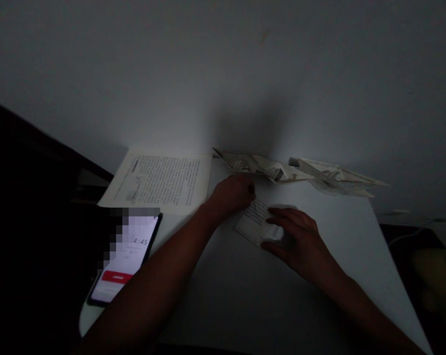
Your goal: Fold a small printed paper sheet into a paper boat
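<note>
On the white table lies a small folded piece of printed paper. My left hand is curled at the paper's far left corner, fingertips pinched against its edge. My right hand rests on the paper's right part, fingers stretched flat and pressing it down. The scene is dim, so fine detail of the fingers is hard to read.
A printed page lies at the back left. Two folded paper shapes sit against the wall behind my hands. A lit phone rests at the table's left edge. Dark furniture stands left and right.
</note>
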`<state>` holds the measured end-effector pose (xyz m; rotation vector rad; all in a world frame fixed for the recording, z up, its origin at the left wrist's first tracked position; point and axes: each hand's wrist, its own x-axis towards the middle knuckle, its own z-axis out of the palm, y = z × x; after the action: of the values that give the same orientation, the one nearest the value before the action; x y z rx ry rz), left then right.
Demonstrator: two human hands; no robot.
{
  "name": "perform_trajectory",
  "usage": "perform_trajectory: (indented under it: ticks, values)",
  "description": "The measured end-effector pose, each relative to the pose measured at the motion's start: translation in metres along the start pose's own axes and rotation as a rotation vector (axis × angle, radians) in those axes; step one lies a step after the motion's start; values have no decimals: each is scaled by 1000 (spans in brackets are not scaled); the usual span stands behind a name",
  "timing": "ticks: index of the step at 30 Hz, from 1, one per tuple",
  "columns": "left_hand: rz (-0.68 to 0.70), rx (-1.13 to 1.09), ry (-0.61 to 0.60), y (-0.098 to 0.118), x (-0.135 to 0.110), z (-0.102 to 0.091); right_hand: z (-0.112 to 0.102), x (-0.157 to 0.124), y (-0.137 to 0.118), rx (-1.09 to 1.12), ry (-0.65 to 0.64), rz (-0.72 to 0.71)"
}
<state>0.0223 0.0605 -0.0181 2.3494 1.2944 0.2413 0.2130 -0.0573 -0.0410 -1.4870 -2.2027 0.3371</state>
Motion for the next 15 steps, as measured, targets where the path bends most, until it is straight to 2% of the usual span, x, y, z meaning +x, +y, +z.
perform_trajectory:
  ticks: [5, 6, 9, 11, 15]
  values:
    - [-102, 151, 35, 25, -27, 10, 1, 0, 1, -4, 9, -14]
    - [-71, 145, 61, 31, -36, 15, 1, 0, 1, -6, 6, -16]
    - [137, 177, 152, 47, -61, 33, 2, 0, 2, -17, -1, -14]
    - [226, 188, 156, 52, -74, 45, 2, -1, 2, -26, 0, -19]
    - [223, 163, 199, 49, -88, 59, -1, -4, 1, -56, -36, -55]
